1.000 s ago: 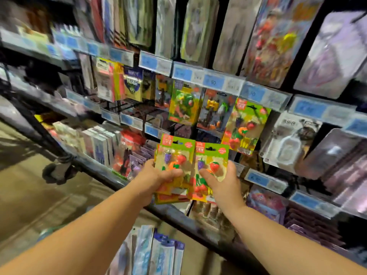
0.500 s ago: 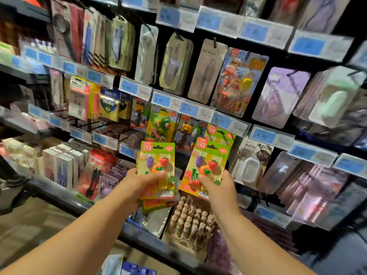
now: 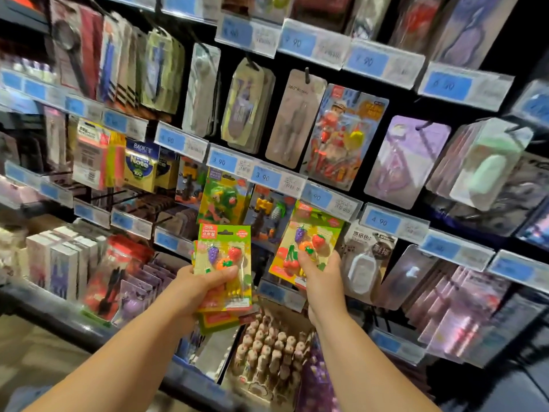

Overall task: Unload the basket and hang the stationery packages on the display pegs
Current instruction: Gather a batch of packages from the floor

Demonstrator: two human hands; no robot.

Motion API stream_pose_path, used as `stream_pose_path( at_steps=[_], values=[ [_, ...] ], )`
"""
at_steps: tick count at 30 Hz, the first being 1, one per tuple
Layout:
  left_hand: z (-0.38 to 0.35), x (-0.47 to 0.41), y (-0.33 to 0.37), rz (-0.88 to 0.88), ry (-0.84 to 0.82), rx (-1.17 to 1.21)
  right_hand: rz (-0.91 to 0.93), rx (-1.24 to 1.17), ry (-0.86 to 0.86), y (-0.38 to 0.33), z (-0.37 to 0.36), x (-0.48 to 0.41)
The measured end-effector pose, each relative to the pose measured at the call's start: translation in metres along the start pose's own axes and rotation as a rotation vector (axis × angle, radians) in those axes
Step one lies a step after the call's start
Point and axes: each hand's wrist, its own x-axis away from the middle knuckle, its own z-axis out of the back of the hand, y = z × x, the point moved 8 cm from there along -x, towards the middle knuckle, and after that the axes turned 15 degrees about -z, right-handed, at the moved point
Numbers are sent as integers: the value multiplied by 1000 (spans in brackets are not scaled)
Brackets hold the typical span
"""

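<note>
While the left hand [image 3: 196, 288] grips spare fruit-eraser packs [image 3: 224, 257] down-left of the blue price tag [image 3: 319, 197], the right hand [image 3: 322, 275] pinches one pack [image 3: 306, 242] just under it.
Level that tilted pack and guide its hang hole [image 3: 319, 216] squarely onto the peg, unseen behind the tag.

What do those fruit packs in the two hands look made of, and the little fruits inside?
The fruit packs look like glossy printed card with a clear plastic bubble on the front, judging by the glare streaks. The little fruits seem rubber or soft plastic, matte and bright; blur leaves that open.
</note>
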Motion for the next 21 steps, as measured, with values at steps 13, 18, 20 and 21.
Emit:
stream_pose_path(
  at_steps=[13, 18, 20, 21],
  values=[
    [1, -14, -3, 1, -49, 15, 96, 73, 166, 3, 8, -8],
    [-6, -16, -5, -1, -45, 18, 90, 100, 202, 1, 10, -14],
    [-7, -16, -6, -3, -44, 14, 85, 144, 223, 0, 9, -16],
    [-7, -17, -7, -5, -46, 10, 78, 173, 231, -2, 8, -16]
  ],
)
